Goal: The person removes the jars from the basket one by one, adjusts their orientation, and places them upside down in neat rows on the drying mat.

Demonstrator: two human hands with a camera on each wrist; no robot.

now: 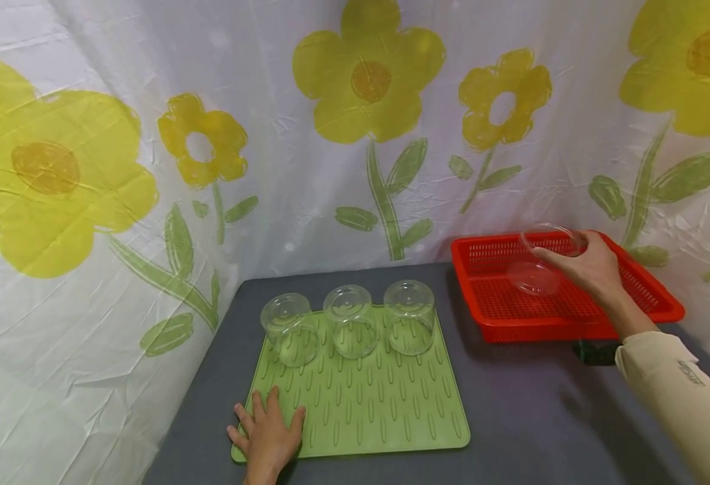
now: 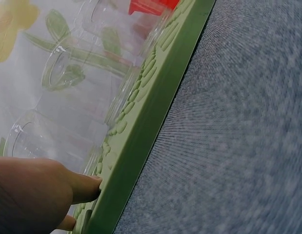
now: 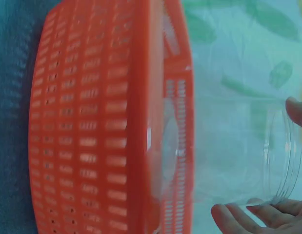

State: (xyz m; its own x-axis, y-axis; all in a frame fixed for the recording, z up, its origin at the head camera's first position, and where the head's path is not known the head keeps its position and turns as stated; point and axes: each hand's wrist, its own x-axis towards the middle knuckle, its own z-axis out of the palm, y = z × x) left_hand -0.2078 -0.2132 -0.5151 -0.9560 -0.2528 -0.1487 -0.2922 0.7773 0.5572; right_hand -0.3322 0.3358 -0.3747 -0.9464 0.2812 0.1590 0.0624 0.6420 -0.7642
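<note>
My right hand (image 1: 594, 269) grips a clear plastic jar (image 3: 233, 151) around its threaded rim, thumb on one side and fingers on the other. The jar is mouth up over the red basket (image 1: 494, 330), its lower end overlapping the basket in the head view. My left hand (image 1: 268, 431) rests with spread fingers on the near left corner of the green ribbed mat (image 1: 385, 411). Along the mat's far side, three similar jars stand mouth down in a row: a left jar (image 1: 291, 330), a middle jar (image 1: 351, 323) and a right jar (image 1: 409, 320).
The mat lies on a grey cloth-covered table (image 1: 500, 417), left of the basket. A small dark green object (image 1: 597, 351) shows at the basket's near right side. Behind everything hangs a white curtain (image 1: 282, 202) with yellow flowers.
</note>
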